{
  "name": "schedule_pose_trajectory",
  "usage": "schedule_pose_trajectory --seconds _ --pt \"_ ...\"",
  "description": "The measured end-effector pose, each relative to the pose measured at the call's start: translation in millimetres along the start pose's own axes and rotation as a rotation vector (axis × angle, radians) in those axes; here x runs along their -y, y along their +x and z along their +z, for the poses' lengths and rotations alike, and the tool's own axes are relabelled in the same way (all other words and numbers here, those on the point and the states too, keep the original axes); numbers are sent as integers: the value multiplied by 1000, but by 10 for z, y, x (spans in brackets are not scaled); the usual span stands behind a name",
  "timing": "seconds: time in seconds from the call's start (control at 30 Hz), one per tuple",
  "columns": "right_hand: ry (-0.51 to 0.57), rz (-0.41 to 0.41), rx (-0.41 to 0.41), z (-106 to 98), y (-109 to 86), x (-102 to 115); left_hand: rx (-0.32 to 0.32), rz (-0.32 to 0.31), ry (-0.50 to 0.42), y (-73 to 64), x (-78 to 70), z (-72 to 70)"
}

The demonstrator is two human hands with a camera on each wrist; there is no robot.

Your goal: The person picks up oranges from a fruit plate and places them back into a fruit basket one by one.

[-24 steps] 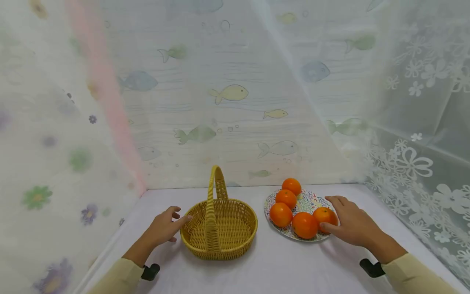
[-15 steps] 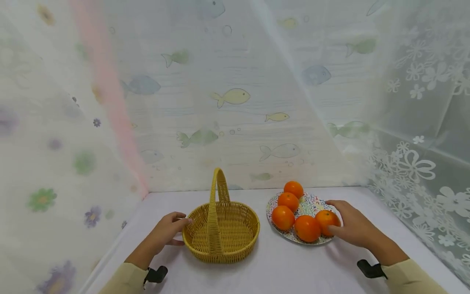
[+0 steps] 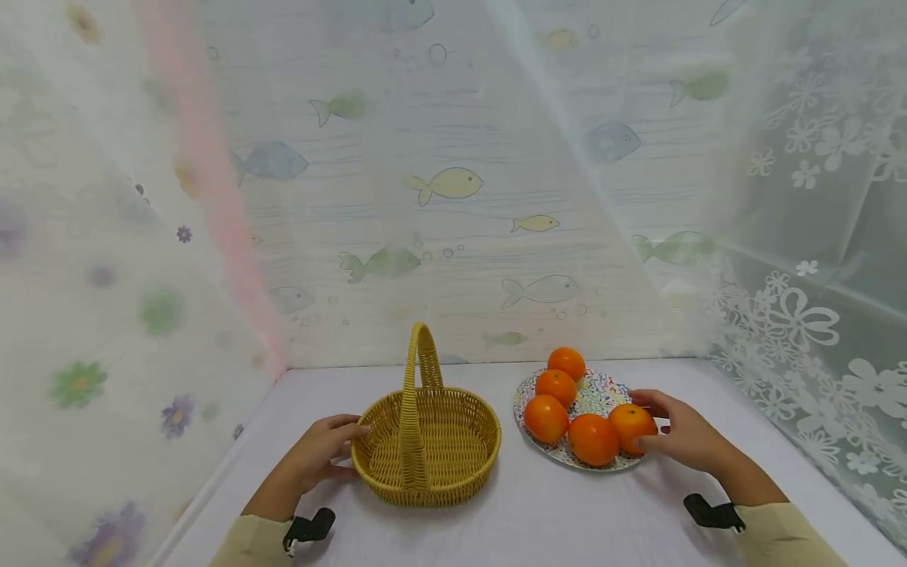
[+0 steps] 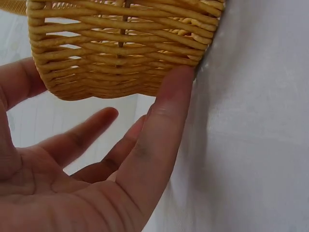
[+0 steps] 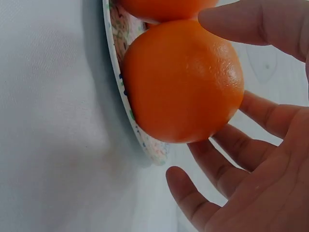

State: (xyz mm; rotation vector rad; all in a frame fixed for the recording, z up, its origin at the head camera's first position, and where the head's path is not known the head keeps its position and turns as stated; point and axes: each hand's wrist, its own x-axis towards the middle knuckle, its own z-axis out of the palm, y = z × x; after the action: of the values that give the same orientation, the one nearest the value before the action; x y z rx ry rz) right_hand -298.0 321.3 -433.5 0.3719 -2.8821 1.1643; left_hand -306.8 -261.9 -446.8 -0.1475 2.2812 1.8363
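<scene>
the yellow wicker basket (image 3: pixel 453 492) stands left of centre on the white-covered bench (image 3: pixel 510 520); the left hand (image 3: pixel 319 457) is at its left side, fingers spread, touching the wall. the right hand (image 3: pixel 687 437) curves its fingers round the rightmost orange (image 3: pixel 629 424), thumb on the near side; how firmly, one cannot tell. that orange and four other oranges (image 3: pixel 592 439) lie on a round plate (image 3: pixel 602 394), its coloured marks too small to read.

Fish-print curtain (image 3: pixel 460 236) behind; flower-print curtain (image 3: pixel 106 331) left; white-flowered translucent sheet (image 3: pixel 808 315) right; white tabletop (image 3: pixel 553 520)
</scene>
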Motion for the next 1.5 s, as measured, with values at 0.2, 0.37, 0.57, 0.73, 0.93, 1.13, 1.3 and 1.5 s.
schedule_pose_trajectory --seconds 0.2,0.37,0.57,0.73,0.93,1.13,1.3,1.5 --pt "26 -4 13 19 3 -44 -12 -30 -12 13 -2 0" --pt "38 -4 13 44 11 -73 -24 -42 -3 16 -11 0" --pt "49 11 -2 62 38 -114 -16 -39 -2 14 -7 -3" --pt "60 17 -10 69 32 -123 -1 -29 6 14 1 0" --pt "75 23 -19 59 41 -118 -12 -32 7 10 -10 1" --pt "60 10 -46 -9 52 -109 6 -34 -22 23 -28 5" --pt "63 2 -62 -46 72 -82 8 -46 -28 12 -30 -1" --pt "97 -2 -82 -83 93 -5 12 -60 -28 5 -31 -14"
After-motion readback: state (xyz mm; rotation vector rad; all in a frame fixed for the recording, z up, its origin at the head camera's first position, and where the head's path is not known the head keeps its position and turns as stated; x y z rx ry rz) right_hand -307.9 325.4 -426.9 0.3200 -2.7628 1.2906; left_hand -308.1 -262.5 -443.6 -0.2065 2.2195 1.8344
